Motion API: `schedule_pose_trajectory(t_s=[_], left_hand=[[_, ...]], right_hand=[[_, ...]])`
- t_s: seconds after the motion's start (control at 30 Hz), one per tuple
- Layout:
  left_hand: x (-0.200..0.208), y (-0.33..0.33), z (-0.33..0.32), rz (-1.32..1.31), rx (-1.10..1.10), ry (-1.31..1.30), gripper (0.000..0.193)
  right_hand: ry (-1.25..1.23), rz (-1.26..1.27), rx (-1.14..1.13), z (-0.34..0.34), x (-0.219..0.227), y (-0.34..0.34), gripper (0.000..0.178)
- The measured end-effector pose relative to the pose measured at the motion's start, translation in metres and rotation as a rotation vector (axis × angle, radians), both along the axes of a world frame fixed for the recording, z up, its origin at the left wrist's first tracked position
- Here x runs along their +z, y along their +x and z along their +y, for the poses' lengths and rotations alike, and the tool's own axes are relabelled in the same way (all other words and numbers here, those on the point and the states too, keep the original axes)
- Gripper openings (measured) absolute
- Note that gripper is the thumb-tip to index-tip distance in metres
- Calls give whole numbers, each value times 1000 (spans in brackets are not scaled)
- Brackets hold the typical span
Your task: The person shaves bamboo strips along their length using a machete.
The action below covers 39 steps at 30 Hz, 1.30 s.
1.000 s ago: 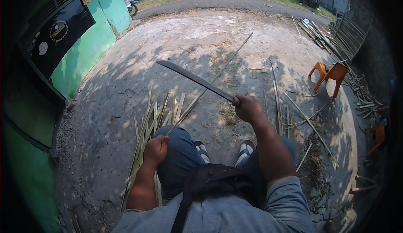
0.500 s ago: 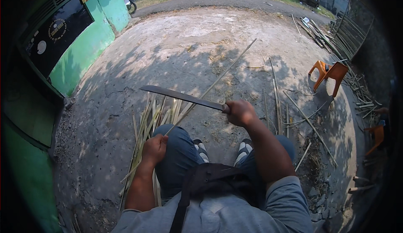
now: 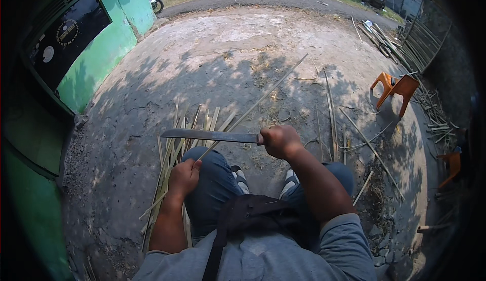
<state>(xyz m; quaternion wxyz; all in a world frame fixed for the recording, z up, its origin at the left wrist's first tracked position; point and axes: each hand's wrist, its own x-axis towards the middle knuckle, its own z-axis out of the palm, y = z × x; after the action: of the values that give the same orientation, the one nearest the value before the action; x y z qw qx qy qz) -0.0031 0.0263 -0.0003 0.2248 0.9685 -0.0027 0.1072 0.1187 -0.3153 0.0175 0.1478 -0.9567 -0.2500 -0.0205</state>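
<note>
My right hand (image 3: 280, 142) is closed round the handle of a machete (image 3: 212, 135), whose long dark blade points left, almost level. The blade crosses over a long thin bamboo strip (image 3: 267, 93), close above my left hand; whether it touches the strip I cannot tell. My left hand (image 3: 184, 177) grips the strip's near end beside my left knee, and the far end reaches out ahead and to the right. A bundle of split bamboo strips (image 3: 164, 179) lies on the ground by my left leg, partly hidden by my forearm and the blade.
Loose strips (image 3: 332, 119) lie on the concrete ground ahead to the right. An orange plastic chair (image 3: 395, 91) lies tipped over at the right, with a pile of bamboo pieces (image 3: 433, 110) beyond it. A green wall (image 3: 98, 71) stands at the left.
The machete has come down and toward my left hand along the strip, and its blade has turned from slanting to nearly level. My left hand keeps its hold on the strip, nearly in place.
</note>
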Motion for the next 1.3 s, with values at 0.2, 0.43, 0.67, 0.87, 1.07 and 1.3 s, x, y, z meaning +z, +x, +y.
schedule_pose_trajectory(t_s=[0.2,0.43,0.67,0.87,1.07,1.3], left_hand=[[-2,-4,7,-39,-31,-143,51],[0,4,7,15,-34,-168,50],[0,2,5,4,-22,-122,51],[-2,6,14,17,-51,-181,49],[1,4,7,15,-23,-128,48],[2,3,3,23,-26,-54,49]], right_hand=[[263,-129,-179,-20,-9,29,23],[439,12,-315,-33,-16,30,22],[30,-1,34,5,7,5,28],[160,-22,-65,-11,-6,16,27],[163,-31,-75,-4,-10,2,19],[97,-89,8,12,-6,0,14]])
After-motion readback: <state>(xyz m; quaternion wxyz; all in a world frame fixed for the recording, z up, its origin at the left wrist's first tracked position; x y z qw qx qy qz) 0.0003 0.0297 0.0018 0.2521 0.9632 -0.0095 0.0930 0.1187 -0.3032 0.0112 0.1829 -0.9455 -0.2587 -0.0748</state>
